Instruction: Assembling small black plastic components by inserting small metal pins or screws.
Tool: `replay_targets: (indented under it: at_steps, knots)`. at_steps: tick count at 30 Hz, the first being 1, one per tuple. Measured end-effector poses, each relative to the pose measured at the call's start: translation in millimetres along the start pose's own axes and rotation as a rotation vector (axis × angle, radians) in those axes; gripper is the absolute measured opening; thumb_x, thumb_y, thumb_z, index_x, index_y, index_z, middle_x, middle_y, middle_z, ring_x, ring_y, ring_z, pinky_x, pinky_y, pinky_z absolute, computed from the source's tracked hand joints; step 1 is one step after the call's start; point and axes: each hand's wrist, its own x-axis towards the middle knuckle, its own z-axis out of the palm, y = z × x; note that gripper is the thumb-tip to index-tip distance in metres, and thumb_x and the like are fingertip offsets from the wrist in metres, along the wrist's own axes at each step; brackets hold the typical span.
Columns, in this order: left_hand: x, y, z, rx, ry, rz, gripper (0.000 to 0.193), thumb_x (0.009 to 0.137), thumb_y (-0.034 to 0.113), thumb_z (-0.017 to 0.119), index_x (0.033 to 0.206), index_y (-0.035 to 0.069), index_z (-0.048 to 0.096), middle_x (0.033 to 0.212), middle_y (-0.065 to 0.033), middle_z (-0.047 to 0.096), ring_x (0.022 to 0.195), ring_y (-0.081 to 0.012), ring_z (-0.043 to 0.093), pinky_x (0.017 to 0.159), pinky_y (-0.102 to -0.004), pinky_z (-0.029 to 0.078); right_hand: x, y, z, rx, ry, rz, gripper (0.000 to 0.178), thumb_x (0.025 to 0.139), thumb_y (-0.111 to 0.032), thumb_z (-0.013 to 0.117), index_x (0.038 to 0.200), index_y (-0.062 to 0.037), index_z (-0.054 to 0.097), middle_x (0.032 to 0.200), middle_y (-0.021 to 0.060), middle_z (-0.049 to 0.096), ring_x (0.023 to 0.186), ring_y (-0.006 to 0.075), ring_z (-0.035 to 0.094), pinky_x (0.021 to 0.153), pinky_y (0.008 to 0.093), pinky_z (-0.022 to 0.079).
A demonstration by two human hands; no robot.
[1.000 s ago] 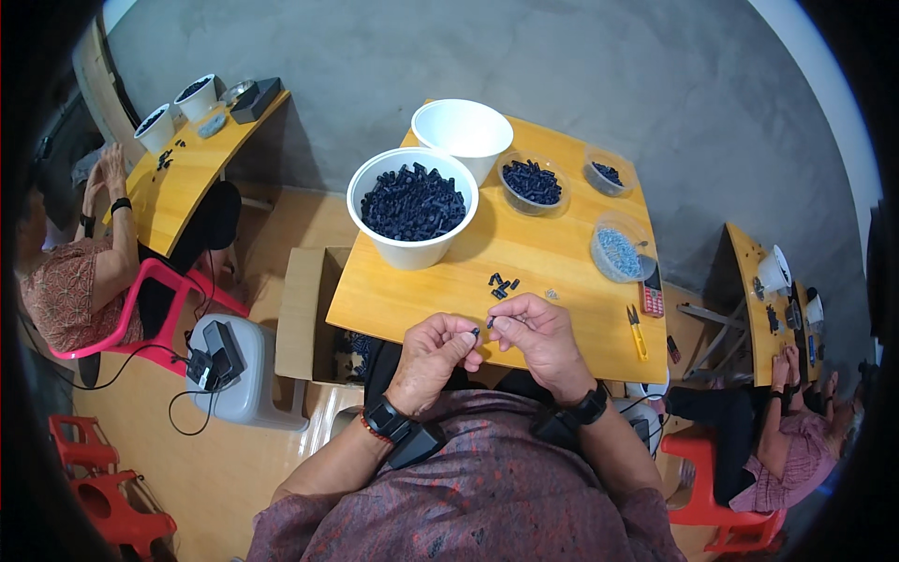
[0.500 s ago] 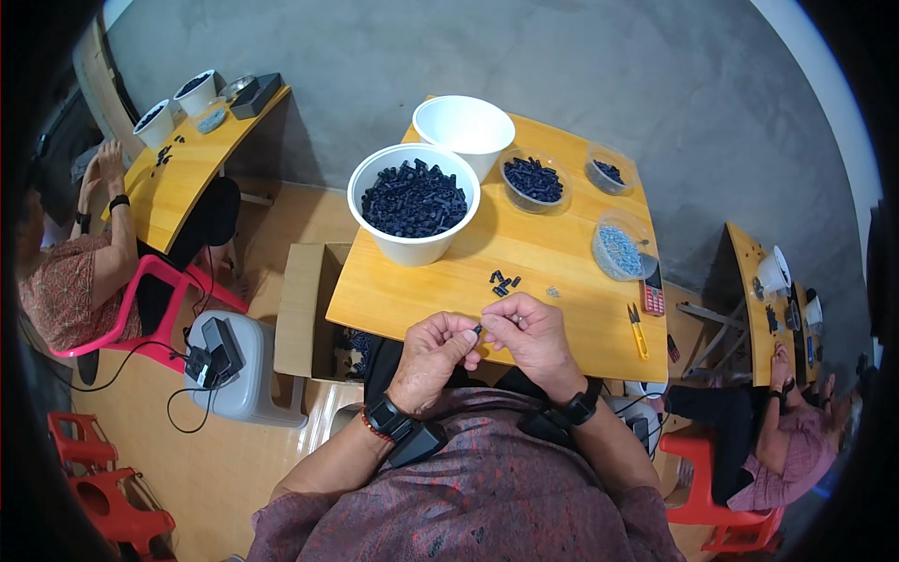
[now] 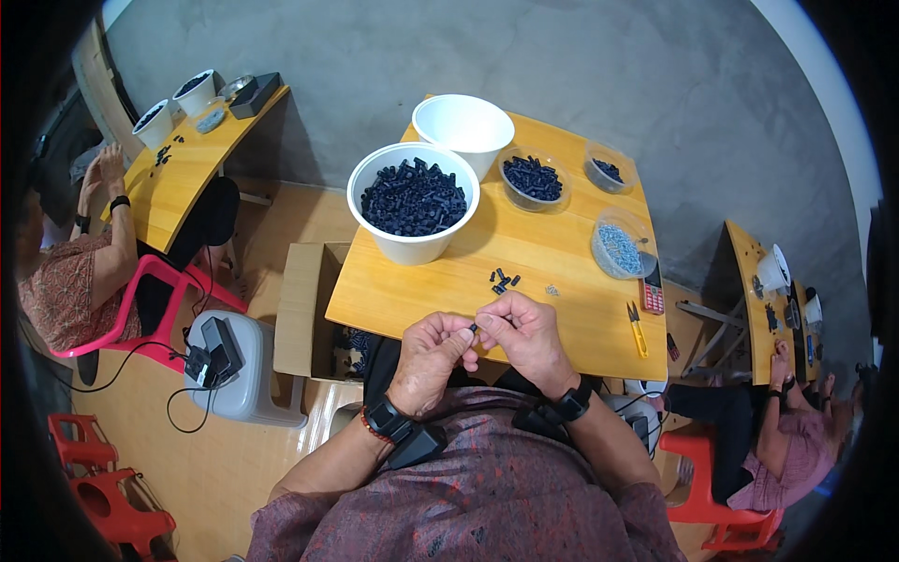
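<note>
Just over the near edge of the wooden table point(image 3: 571, 248), my two hands meet. My left hand point(image 3: 426, 365) pinches a small black cylindrical piece point(image 3: 474, 329) between thumb and fingers. My right hand point(image 3: 529, 342) is closed in a pinch against the piece's other end; whatever its fingertips hold is too small to make out. Beyond the hands lie several loose black pieces point(image 3: 504, 280) and a little pile of tiny metallic parts point(image 3: 552, 290). A white bucket point(image 3: 412, 250) heaped with black pieces stands to the left, in front of another white bucket point(image 3: 464, 112).
Clear tubs hold black pieces point(image 3: 534, 180), point(image 3: 609, 173) and pale blue bits point(image 3: 619, 250). Yellow-handled snips point(image 3: 639, 332) and a red phone-like device point(image 3: 653, 295) lie at the right. A cardboard box point(image 3: 302, 309) and grey stool point(image 3: 248, 375) stand left. People sit at both side tables.
My right hand has shifted slightly left, bringing its fingertips up against the black piece in my left hand. The things on the table have stayed put.
</note>
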Motion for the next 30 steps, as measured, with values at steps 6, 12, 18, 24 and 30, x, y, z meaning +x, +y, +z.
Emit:
replay_targets:
  at_steps: [6, 12, 18, 24, 30]
  knots:
    - [1, -2, -3, 0.003, 0.011, -0.014, 0.01, 0.098, 0.005, 0.064, 0.105, -0.002, 0.063, 0.093, -0.0111, 0.071, 0.074, -0.0138, 0.066, 0.065, -0.026, 0.056, -3, 1, 3, -0.011, -0.06, -0.013, 0.01, 0.099, -0.008, 0.066, 0.093, 0.001, 0.065, 0.085, 0.0026, 0.069, 0.074, 0.0061, 0.063, 0.067, 0.0218, 0.054]
    - [2, 3, -3, -0.081, 0.005, -0.079, 0.01, 0.098, 0.005, 0.063, 0.105, -0.002, 0.065, 0.089, -0.0083, 0.07, 0.07, -0.0108, 0.064, 0.063, -0.0244, 0.055, -4, -1, -10, 0.083, -0.145, 0.066, 0.014, 0.098, -0.004, 0.065, 0.11, 0.0031, 0.066, 0.089, 0.0032, 0.07, 0.075, 0.0071, 0.064, 0.069, 0.0223, 0.054]
    - [4, 5, -7, -0.113, -0.038, -0.133, 0.013, 0.098, 0.009, 0.064, 0.104, -0.002, 0.069, 0.086, -0.007, 0.071, 0.071, -0.0106, 0.065, 0.064, -0.0241, 0.055, -12, -2, -3, 0.088, -0.128, -0.032, 0.026, 0.095, -0.003, 0.068, 0.119, 0.0041, 0.062, 0.092, 0.0054, 0.068, 0.081, 0.0108, 0.066, 0.072, 0.0258, 0.056]
    - [2, 10, -3, -0.06, -0.004, -0.141, 0.014, 0.098, 0.01, 0.064, 0.1, -0.002, 0.07, 0.087, -0.0073, 0.072, 0.073, -0.0108, 0.066, 0.066, -0.024, 0.056, -8, -32, 4, -0.569, -0.166, -0.282, 0.023, 0.085, -0.006, 0.074, 0.104, 0.0024, 0.064, 0.085, 0.0151, 0.064, 0.076, 0.0295, 0.067, 0.067, 0.0369, 0.054]
    - [-1, 15, -1, -0.016, 0.008, -0.194, 0.015, 0.098, 0.01, 0.063, 0.094, -0.002, 0.07, 0.086, -0.0092, 0.072, 0.072, -0.0127, 0.066, 0.068, -0.0256, 0.056, -9, -23, 2, -0.748, -0.129, -0.445, 0.017, 0.082, -0.007, 0.075, 0.095, -0.0003, 0.066, 0.079, 0.0166, 0.063, 0.072, 0.0344, 0.064, 0.062, 0.0401, 0.051]
